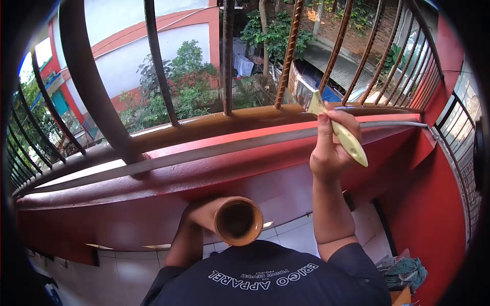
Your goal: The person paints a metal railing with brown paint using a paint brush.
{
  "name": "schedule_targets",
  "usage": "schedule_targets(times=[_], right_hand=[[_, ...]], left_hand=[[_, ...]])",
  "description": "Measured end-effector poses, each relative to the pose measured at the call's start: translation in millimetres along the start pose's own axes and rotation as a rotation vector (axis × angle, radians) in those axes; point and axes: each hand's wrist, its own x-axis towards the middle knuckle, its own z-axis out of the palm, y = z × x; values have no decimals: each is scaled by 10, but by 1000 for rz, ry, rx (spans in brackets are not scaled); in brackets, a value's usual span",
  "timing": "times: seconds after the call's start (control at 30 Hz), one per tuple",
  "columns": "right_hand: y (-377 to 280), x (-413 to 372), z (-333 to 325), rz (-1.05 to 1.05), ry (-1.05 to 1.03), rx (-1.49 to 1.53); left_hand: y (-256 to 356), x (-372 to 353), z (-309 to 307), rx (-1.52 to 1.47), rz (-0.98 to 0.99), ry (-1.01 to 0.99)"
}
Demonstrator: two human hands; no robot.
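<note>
My right hand (335, 133) is closed around the pale yellow handle of a flat paintbrush (350, 145). The brush is raised at a slant, its bristle end beside the railing's brown lower rail (245, 121) and overlapping the gap between two upright bars. Close to my chest, my left hand (205, 213) holds up a brown round cup (218, 223) with dark liquid inside. The cup's mouth faces the camera and hides most of that hand's fingers.
Upright metal bars (227, 61) rise from the rail, some dark and some rusty brown. A grey pipe (224, 145) runs below it along the red ledge (168, 181). A red wall (434, 204) stands at right, with a patterned cloth (406, 273) near its foot. Plants and buildings lie beyond.
</note>
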Motion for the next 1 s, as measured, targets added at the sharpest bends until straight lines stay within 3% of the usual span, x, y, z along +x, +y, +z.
schedule_targets(times=[0.23,0.33,0.43,0.5,0.6,0.7,0.77,0.83,1.0], right_hand=[[-293,314,-26,-79,0,-26],[-450,515,142,177,-152,115],[-327,474,177,-44,-354,-319],[-417,534,235,-70,-253,-308],[-582,668,187,-150,-201,-412],[-663,705,349,-306,-273,-470],[-780,773,483,-558,-486,-725],[-852,723,551,-517,-655,-709],[-815,687,567,-96,-568,-560]], left_hand=[[148,61,23,102,142,-87],[143,48,0,125,168,-120],[152,59,-12,132,200,-155],[161,54,-23,164,252,-162],[138,21,-36,95,174,-195],[88,23,-43,101,251,-192],[62,33,-51,103,267,-198],[36,21,-51,105,279,-200],[11,14,-60,151,333,-178]])
